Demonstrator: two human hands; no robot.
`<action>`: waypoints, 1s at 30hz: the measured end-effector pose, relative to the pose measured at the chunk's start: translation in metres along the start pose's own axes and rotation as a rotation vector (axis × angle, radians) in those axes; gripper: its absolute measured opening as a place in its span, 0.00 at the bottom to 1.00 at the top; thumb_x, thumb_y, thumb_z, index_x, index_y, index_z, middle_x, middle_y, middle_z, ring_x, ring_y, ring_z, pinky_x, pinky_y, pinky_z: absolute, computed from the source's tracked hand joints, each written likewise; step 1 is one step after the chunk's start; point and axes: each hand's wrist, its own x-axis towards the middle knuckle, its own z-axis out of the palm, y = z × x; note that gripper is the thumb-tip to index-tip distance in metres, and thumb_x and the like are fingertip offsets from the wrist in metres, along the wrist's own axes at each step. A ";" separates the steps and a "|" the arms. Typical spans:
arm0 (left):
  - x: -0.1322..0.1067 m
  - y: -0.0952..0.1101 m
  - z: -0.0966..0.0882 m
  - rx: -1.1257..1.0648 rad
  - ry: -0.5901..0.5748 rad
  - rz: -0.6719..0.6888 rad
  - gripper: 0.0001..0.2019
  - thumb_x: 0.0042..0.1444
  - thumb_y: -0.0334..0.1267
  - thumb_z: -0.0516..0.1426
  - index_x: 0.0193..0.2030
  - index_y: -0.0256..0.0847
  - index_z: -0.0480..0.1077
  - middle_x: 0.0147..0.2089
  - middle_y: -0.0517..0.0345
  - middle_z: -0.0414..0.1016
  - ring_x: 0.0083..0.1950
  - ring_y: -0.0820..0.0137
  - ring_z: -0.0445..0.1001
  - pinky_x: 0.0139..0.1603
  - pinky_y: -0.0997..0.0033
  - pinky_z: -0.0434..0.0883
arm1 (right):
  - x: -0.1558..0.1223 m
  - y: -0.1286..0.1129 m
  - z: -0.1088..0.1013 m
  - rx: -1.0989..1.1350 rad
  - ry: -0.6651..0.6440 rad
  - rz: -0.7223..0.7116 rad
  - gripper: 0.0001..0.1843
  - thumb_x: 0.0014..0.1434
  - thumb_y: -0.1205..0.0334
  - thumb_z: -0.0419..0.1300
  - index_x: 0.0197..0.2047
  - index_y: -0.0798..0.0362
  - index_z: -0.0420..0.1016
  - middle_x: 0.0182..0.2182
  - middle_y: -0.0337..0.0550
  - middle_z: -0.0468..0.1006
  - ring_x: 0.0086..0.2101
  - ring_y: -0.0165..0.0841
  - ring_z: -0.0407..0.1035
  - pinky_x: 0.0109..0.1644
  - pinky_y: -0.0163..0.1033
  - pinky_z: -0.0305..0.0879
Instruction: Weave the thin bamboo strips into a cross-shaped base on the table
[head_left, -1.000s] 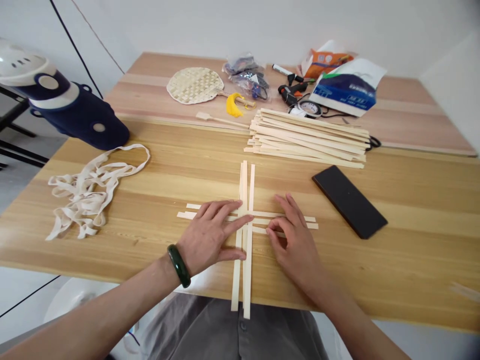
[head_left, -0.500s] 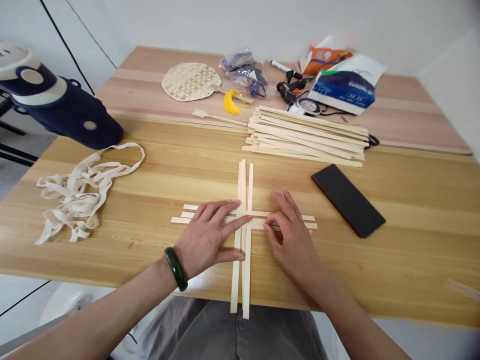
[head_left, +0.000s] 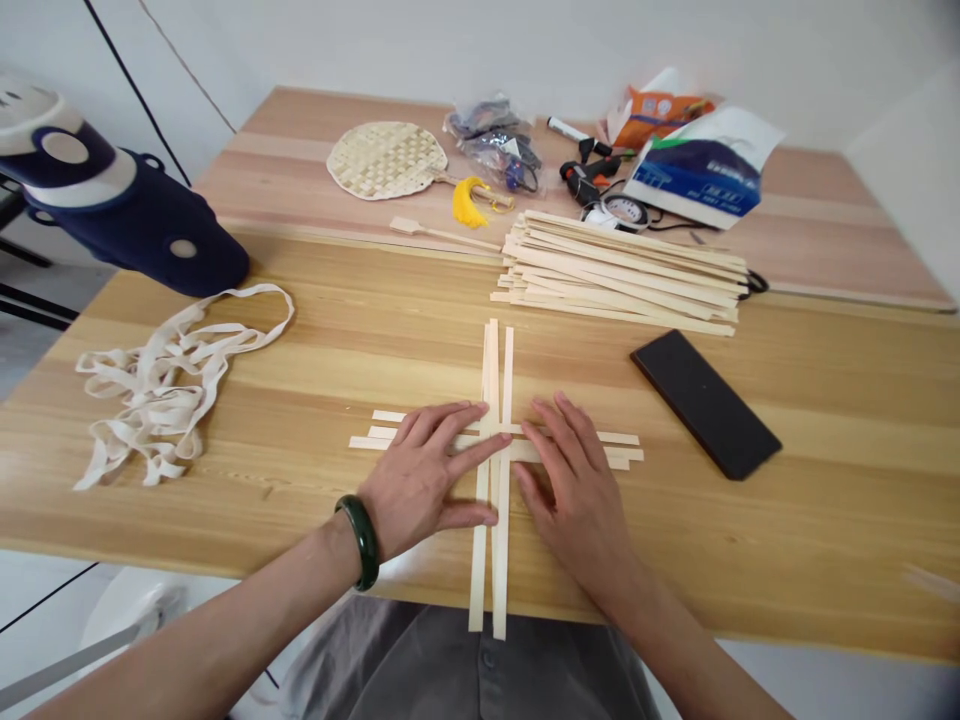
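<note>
Head view centres on a crossing of thin bamboo strips: a few long strips run away from the person, and a few short strips lie across them, flat on a wooden bench. Which strip passes over which is mostly hidden under the hands. The left hand, with a green bangle at its wrist, lies flat on the crossing from the left, its fingers spread and released, grasping nothing. The right hand rests against the crossing from the right, its fingers splayed and equally loose. Light, even pressure from both sides looks right here, since it can keep the strips square and closely packed without lifting them. Beyond the crossing lies a stack of loose strips. To the crossing's right sits a black pad, and to its left a tangle of cream ribbon.
</note>
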 end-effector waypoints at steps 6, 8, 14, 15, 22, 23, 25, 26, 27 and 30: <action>-0.001 -0.001 0.002 0.013 0.013 0.014 0.39 0.55 0.66 0.53 0.70 0.52 0.57 0.68 0.46 0.61 0.64 0.52 0.60 0.60 0.48 0.62 | -0.001 0.005 0.011 0.058 -0.014 0.002 0.21 0.66 0.68 0.55 0.61 0.60 0.63 0.60 0.60 0.69 0.66 0.47 0.55 0.66 0.60 0.63; -0.001 -0.001 0.002 0.017 0.014 0.021 0.38 0.55 0.66 0.53 0.69 0.52 0.59 0.68 0.46 0.61 0.64 0.52 0.61 0.60 0.49 0.62 | -0.002 0.005 0.011 0.075 -0.026 0.015 0.22 0.66 0.68 0.55 0.62 0.59 0.62 0.61 0.59 0.69 0.66 0.46 0.55 0.66 0.60 0.62; -0.001 0.000 0.001 0.023 0.023 0.030 0.38 0.55 0.66 0.53 0.68 0.51 0.60 0.67 0.45 0.62 0.64 0.51 0.61 0.59 0.48 0.62 | -0.001 0.005 0.010 0.108 -0.043 0.014 0.19 0.66 0.70 0.54 0.60 0.58 0.65 0.61 0.58 0.68 0.66 0.46 0.55 0.67 0.63 0.61; -0.001 0.000 0.001 0.021 0.026 0.031 0.38 0.55 0.66 0.53 0.68 0.50 0.60 0.67 0.44 0.63 0.64 0.51 0.61 0.59 0.48 0.63 | 0.000 0.006 0.009 0.119 -0.045 0.016 0.19 0.66 0.70 0.54 0.60 0.58 0.65 0.61 0.58 0.68 0.66 0.46 0.55 0.67 0.62 0.61; -0.002 -0.002 0.003 -0.004 0.026 0.033 0.37 0.55 0.65 0.54 0.67 0.48 0.62 0.67 0.43 0.63 0.64 0.50 0.62 0.60 0.46 0.63 | 0.001 0.008 0.009 0.156 -0.058 0.029 0.17 0.66 0.70 0.52 0.57 0.57 0.67 0.61 0.58 0.68 0.66 0.46 0.54 0.67 0.63 0.60; -0.002 -0.002 0.003 -0.008 0.026 0.033 0.37 0.55 0.65 0.54 0.67 0.47 0.62 0.67 0.43 0.62 0.65 0.50 0.62 0.60 0.46 0.63 | 0.001 0.008 0.009 0.155 -0.058 0.030 0.17 0.66 0.70 0.52 0.57 0.57 0.67 0.61 0.58 0.68 0.66 0.46 0.54 0.67 0.63 0.60; -0.003 -0.002 0.003 -0.019 0.028 0.034 0.38 0.55 0.64 0.55 0.68 0.47 0.60 0.68 0.42 0.62 0.65 0.50 0.61 0.60 0.45 0.63 | 0.000 0.007 0.010 0.150 -0.058 0.031 0.17 0.67 0.70 0.52 0.58 0.57 0.67 0.61 0.58 0.68 0.67 0.46 0.54 0.67 0.64 0.60; -0.003 -0.002 0.003 -0.025 0.033 0.031 0.39 0.55 0.64 0.55 0.69 0.47 0.59 0.68 0.41 0.61 0.66 0.50 0.61 0.61 0.45 0.63 | 0.000 0.007 0.010 0.146 -0.057 0.035 0.18 0.67 0.70 0.51 0.58 0.56 0.66 0.61 0.58 0.68 0.67 0.46 0.54 0.67 0.64 0.60; -0.003 -0.001 0.003 -0.032 0.040 0.022 0.40 0.55 0.63 0.56 0.70 0.45 0.57 0.68 0.40 0.61 0.66 0.50 0.61 0.61 0.45 0.63 | 0.000 0.006 0.010 0.142 -0.056 0.039 0.19 0.67 0.71 0.51 0.59 0.56 0.66 0.61 0.57 0.68 0.67 0.46 0.54 0.67 0.63 0.60; -0.002 0.001 0.002 -0.070 0.058 -0.026 0.48 0.54 0.63 0.58 0.73 0.36 0.47 0.69 0.34 0.59 0.67 0.49 0.60 0.63 0.45 0.62 | 0.000 0.003 0.009 0.123 -0.038 0.038 0.22 0.66 0.71 0.51 0.62 0.55 0.63 0.61 0.56 0.68 0.66 0.45 0.55 0.67 0.62 0.60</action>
